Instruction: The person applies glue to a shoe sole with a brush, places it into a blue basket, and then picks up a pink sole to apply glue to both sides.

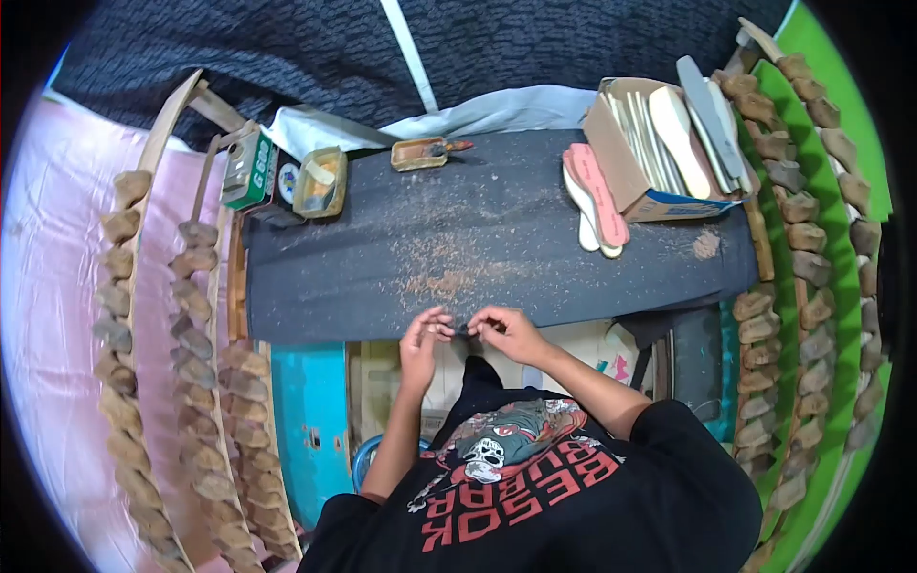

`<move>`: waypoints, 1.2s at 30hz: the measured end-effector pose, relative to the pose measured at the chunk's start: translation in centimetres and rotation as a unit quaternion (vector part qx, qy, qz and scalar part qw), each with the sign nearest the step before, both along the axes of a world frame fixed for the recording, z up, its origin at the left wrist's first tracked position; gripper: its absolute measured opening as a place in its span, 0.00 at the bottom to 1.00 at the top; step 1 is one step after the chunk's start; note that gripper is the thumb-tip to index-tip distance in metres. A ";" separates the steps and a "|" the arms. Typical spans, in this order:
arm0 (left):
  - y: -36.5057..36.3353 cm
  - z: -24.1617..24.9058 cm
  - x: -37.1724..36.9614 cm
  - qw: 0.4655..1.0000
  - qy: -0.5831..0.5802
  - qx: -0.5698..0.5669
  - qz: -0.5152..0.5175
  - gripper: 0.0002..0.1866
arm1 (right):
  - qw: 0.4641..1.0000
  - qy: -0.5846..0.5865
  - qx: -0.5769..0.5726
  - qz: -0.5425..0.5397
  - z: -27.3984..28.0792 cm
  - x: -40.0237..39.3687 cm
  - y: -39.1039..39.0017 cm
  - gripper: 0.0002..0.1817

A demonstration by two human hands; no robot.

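My left hand and my right hand meet at the near edge of a dark cloth that covers the worktable. The fingertips of both hands are pinched together on that edge, almost touching each other. Brownish crumbs are scattered over the cloth just beyond my hands. My black printed T-shirt fills the bottom of the view. What else the fingers may hold is too small to tell.
A cardboard box of shoe insoles stands at the far right, with pink and white insoles leaning beside it. A green tin, an open tin and a small tray sit at the far left. Racks of wooden shoe lasts flank the table.
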State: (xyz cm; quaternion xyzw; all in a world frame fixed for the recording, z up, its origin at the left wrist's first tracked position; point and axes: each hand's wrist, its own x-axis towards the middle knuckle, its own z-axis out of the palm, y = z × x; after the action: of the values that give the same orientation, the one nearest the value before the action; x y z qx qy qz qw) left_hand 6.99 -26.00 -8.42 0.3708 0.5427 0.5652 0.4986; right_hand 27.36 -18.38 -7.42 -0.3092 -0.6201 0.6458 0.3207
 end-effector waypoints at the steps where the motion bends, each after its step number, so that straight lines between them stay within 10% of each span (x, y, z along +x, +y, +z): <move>1: 1.5 -0.1 -1.0 1.000 -0.007 -0.001 -0.007 0.18 | 0.999 -0.026 0.018 -0.025 0.3 0.1 1.0 0.08; 12: 14.2 1.8 -4.1 0.993 -0.052 0.027 -0.106 0.18 | 0.950 -0.149 0.124 -0.245 7.2 -1.2 7.7 0.08; 14: 14.7 1.1 -2.9 0.989 -0.059 0.018 -0.132 0.18 | 0.895 -0.224 0.289 -0.255 7.4 -1.0 7.9 0.11; 25: 19.6 1.3 6.0 0.936 -0.068 -0.059 -0.341 0.22 | 0.768 -0.405 0.258 -0.424 5.3 9.2 11.2 0.28; 36: 27.6 -0.7 18.7 0.924 -0.009 -0.081 -0.374 0.35 | 0.800 -0.424 0.180 -0.385 1.6 15.4 13.6 0.32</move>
State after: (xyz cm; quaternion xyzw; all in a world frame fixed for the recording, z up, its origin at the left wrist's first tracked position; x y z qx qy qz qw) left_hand 25.67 1.57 -9.15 0.4998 0.4045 0.2948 0.7068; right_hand 42.81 -4.79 -5.83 -0.7016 -0.6295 0.1505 0.2981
